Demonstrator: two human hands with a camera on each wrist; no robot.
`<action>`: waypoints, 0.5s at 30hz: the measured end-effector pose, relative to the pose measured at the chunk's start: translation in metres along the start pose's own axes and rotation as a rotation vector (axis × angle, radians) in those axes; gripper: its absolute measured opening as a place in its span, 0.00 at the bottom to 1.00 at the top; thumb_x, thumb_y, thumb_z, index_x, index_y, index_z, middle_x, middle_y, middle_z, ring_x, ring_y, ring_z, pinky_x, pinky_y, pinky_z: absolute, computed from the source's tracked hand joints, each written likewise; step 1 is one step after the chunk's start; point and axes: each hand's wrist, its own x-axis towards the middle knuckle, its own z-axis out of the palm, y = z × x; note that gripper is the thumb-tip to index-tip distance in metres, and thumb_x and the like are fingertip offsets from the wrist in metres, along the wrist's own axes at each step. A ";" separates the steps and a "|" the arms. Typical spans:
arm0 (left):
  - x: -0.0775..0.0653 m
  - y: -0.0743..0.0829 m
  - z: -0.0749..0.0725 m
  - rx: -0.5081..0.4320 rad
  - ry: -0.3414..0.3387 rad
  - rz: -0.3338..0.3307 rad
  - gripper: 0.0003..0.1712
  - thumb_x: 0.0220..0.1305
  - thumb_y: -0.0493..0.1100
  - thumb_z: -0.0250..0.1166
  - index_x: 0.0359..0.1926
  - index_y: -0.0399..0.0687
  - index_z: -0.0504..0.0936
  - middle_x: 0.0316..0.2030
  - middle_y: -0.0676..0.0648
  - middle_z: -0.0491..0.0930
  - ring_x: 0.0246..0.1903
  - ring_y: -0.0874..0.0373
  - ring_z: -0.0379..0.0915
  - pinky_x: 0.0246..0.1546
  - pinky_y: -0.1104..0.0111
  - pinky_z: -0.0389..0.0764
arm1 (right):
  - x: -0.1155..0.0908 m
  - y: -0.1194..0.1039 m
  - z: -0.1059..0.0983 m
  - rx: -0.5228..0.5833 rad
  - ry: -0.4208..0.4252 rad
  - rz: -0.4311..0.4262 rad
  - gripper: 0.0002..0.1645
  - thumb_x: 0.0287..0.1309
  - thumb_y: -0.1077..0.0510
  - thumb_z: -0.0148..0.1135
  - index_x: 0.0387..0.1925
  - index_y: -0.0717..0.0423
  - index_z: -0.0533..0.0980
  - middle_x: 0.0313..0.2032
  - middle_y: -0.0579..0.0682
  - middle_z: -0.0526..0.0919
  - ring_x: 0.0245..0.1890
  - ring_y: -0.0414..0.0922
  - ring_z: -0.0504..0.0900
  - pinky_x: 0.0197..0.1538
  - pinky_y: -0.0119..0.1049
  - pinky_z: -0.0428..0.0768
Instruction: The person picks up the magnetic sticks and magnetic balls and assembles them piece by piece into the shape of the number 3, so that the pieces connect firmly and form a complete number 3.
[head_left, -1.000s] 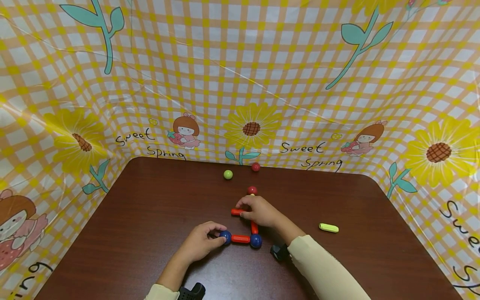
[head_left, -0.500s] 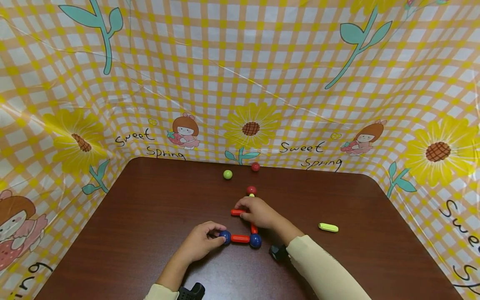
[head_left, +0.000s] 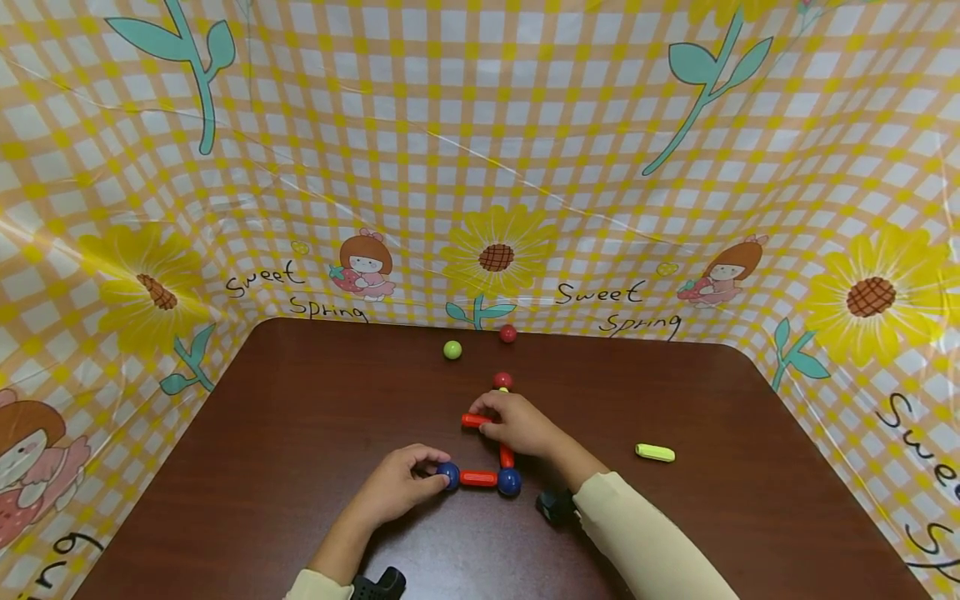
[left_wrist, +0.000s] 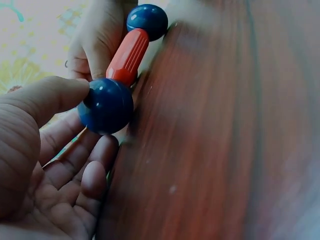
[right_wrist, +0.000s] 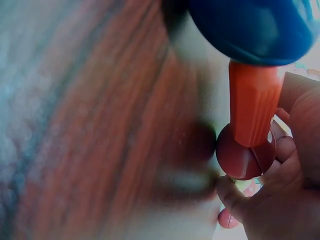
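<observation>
My left hand (head_left: 397,485) pinches a blue ball (left_wrist: 106,106) between thumb and fingers. From that ball a red rod (head_left: 478,477) runs right to a second blue ball (head_left: 509,482). Another red rod (right_wrist: 255,102) leads away from the second ball to a red ball (right_wrist: 244,159), seen in the right wrist view but covered by my right hand (head_left: 519,423) in the head view. That hand pinches the right end of a further red rod (head_left: 473,421), which points left. Past the fingers a yellow rod, mostly hidden, reaches a far red ball (head_left: 502,381).
A green ball (head_left: 452,350) and a loose red ball (head_left: 507,333) lie near the far edge of the dark wooden table (head_left: 330,400). A pale yellow rod (head_left: 655,452) lies on the right. A checked, flowered cloth (head_left: 420,167) walls in the back and sides.
The left tip of the red rod in my right hand has risen slightly in the head view. Both hands keep their holds, and the head view has shifted a little.
</observation>
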 end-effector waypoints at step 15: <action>0.060 -0.006 -0.045 0.156 0.038 -0.082 0.12 0.63 0.44 0.69 0.46 0.46 0.84 0.39 0.52 0.82 0.40 0.58 0.75 0.39 0.63 0.77 | -0.002 0.002 0.000 0.031 0.019 0.017 0.12 0.58 0.66 0.65 0.43 0.51 0.80 0.37 0.41 0.80 0.37 0.41 0.76 0.45 0.39 0.76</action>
